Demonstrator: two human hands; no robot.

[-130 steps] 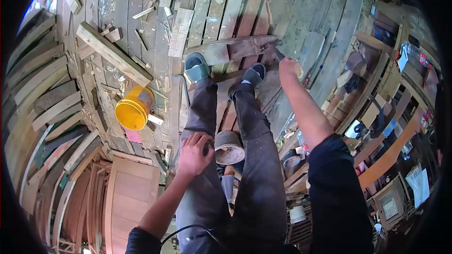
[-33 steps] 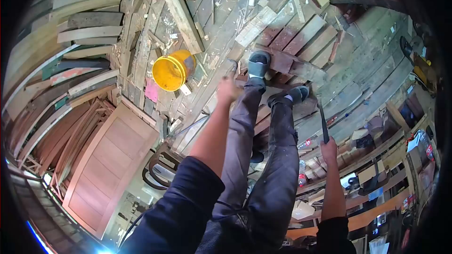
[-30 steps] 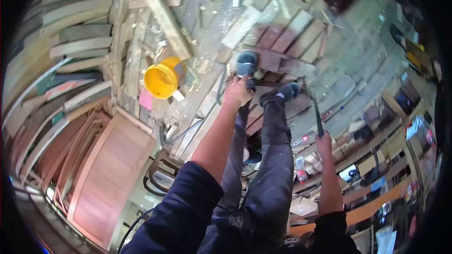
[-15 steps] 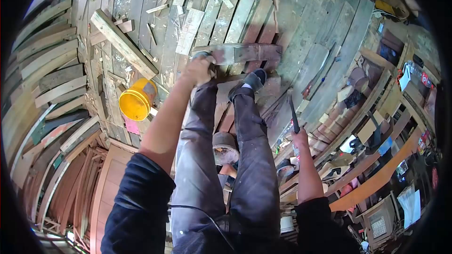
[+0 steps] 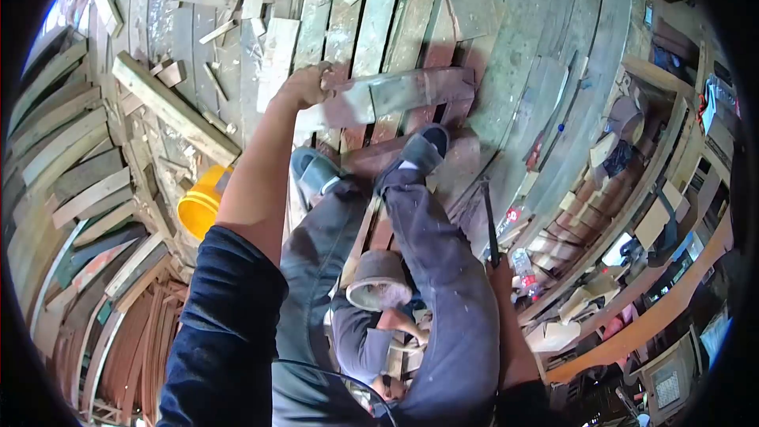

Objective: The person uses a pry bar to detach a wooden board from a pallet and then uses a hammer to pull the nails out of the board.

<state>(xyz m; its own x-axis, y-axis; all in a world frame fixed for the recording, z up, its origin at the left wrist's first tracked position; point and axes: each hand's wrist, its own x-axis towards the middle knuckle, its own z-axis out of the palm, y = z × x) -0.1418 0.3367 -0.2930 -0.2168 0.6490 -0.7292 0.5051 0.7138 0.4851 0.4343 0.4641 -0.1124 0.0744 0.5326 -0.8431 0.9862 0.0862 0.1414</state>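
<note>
My left hand [image 5: 306, 85] grips the left end of a curved wooden piece [image 5: 395, 95], its fingers closed at the edge. That piece lies across floor planks in front of my feet. My right hand [image 5: 500, 269] is closed round the handle of a dark, long, thin tool [image 5: 489, 221], which points up and away from me. What the tool's far end is cannot be made out. The tool is to the right of my leg, apart from the curved piece.
A yellow bucket [image 5: 202, 204] stands at the left, by a long beam [image 5: 174, 107]. Curved boards [image 5: 87, 158] are stacked at the far left. Below, between my legs, is a person in a hat [image 5: 379, 281]. Wood, bottles and clutter line the right side.
My left hand has moved up and left with the end of the curved piece, which now shows a broader face. My left foot has come into view, and more of the person below shows.
</note>
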